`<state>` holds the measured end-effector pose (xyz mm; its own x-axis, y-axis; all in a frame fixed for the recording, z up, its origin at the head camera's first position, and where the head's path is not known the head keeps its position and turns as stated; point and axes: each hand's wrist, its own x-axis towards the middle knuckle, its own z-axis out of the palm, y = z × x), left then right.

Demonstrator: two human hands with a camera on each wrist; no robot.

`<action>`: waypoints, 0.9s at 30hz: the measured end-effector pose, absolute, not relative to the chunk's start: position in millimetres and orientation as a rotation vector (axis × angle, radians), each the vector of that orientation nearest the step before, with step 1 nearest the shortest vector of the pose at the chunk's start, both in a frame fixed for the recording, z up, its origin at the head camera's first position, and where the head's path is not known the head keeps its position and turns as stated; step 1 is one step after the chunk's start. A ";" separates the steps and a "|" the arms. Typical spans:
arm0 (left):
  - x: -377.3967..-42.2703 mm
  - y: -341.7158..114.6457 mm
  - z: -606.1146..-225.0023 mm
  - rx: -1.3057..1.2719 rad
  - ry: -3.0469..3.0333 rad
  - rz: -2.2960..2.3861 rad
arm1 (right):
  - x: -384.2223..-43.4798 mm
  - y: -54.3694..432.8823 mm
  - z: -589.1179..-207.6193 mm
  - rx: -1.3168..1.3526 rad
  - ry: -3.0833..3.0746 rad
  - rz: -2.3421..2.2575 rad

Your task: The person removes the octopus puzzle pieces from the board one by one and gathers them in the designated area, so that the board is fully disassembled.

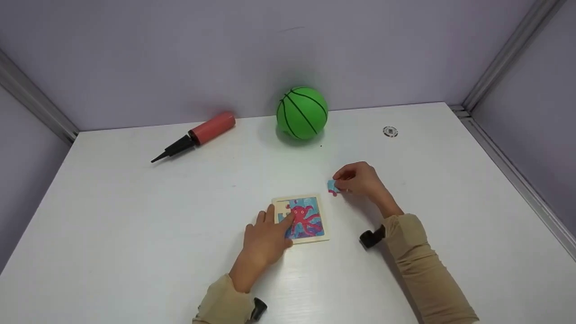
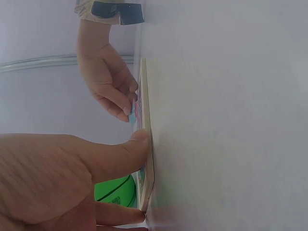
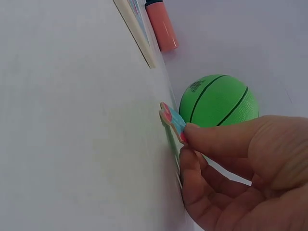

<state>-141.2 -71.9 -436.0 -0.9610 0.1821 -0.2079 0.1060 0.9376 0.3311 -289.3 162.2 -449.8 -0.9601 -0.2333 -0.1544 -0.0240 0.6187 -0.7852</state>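
Just beyond the far right corner of a square wooden puzzle (image 1: pixel 310 241), apart from it, a small blue-and-pink piece (image 1: pixel 331 185) is pinched in the grip of the right hand (image 1: pixel 362 182), between thumb and fingers; whether it touches the tabletop (image 1: pixel 135 225) I cannot tell. The puzzle lies flat, showing a pink octopus (image 1: pixel 306 217) on blue, with bare wood visible towards its far left corner. Over its left side rests the left hand (image 1: pixel 264 240), its grip unclenched, fingers extended, thumb at the near edge. Farther back, a green ball (image 1: pixel 302 113) with black lines stands near the wall (image 1: pixel 157 54); a red-and-black pump (image 1: pixel 213 128) lies to its left, a round chip (image 1: pixel 390 131) to its right.
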 end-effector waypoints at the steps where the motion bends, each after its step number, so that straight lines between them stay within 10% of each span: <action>1: -141.1 -72.0 -435.8 0.216 2.857 0.473 | -289.3 162.3 -449.6 -0.197 2.598 -1.254; 27: -138.6 -71.2 -436.0 0.242 2.886 0.452 | -289.9 161.6 -450.2 -0.154 2.587 -1.219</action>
